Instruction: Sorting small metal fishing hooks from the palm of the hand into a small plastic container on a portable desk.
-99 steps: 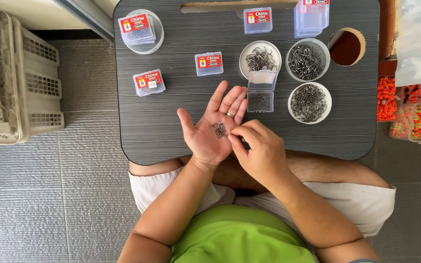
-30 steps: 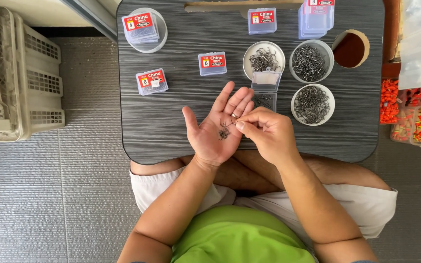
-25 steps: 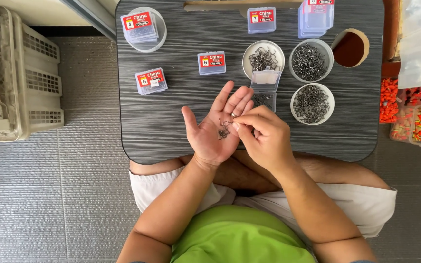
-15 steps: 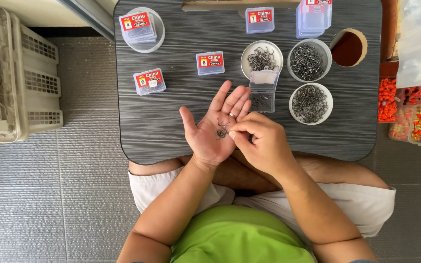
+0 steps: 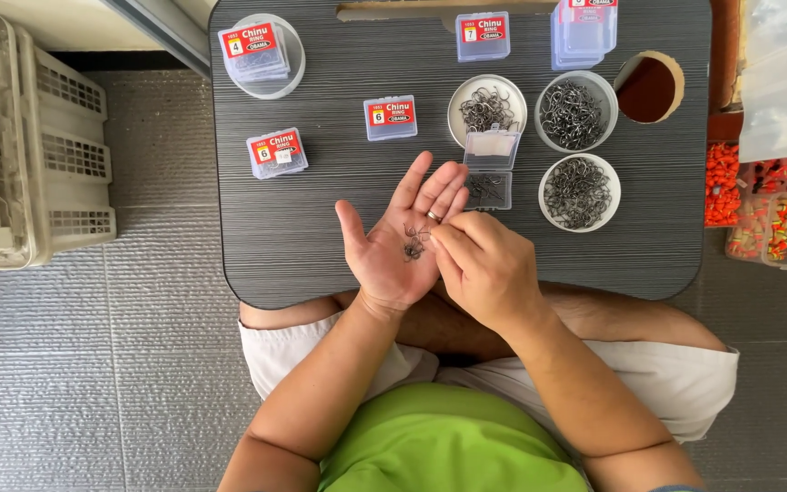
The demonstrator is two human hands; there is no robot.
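Little had shifted since the moment before: the right hand [image 5: 485, 269] had stayed bent over the open left hand [image 5: 398, 241], its fingertips still working at the palm.

Using the left hand as landmark, going left to right: a pale crate [image 5: 34, 164] stood far off to its left on the floor. The left hand lay palm up, fingers spread and released, a small cluster of dark fish hooks [image 5: 412, 246] resting in the palm. The right hand's fingertips were pinched together touching that cluster; whether they gripped a hook I could not tell. An open clear box [image 5: 490, 169] sat just beyond the fingers. Three white bowls of hooks [image 5: 577, 191] stood up and right. Four labelled boxes were fully visible; stacks at the table's far edge were cut off.
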